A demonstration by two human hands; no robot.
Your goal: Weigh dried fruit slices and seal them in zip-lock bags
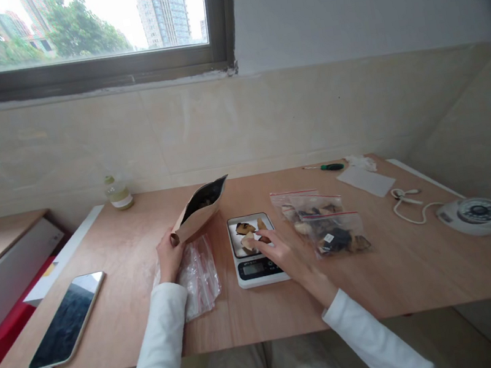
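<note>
Scale [256, 251] pan carries dried pieces [248, 233]; right hand [282, 253], fingers spread, should place each centrally, while left hand [169, 258] grips the open pouch [198, 211] beside it.

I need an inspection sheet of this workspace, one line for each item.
Surface: wooden table.
Job's things: brown paper pouch, open, tilted; white digital scale with dried pieces; two clear zip bags with dark contents.
Clutter: crumpled clear plastic bag, small bottle, green-handled screwdriver, smartphone, white round device.
Hands: left hand holds the pouch; right hand touches the pieces.
Cables: white cable beside the device; another on the phone.
Surroundings: window, tiled wall.
</note>
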